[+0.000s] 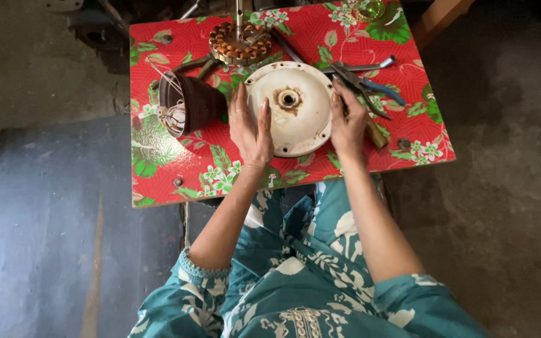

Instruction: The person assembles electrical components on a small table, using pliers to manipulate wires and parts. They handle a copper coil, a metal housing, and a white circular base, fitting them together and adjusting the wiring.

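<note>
Now 2 hands, left hand (250,127) and right hand (347,122), flank a round cream cover (295,116) (rusty centre).

Teal tunic (308,275) printed with white leaf shapes is worn; pale embroidered placket at the chest. Sleeves pushed up, left cuff (205,266) edged with scalloped trim. Forearms bare.

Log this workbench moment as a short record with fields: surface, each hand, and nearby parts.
surface: small table with red floral cover
left hand: flat on left edge of round cream metal fan cover
right hand: on cover's right edge
behind cover: copper-wound stator on shaft
left of cover: dark brown cup-shaped housing, on its side
right: blue-handled pliers
</note>
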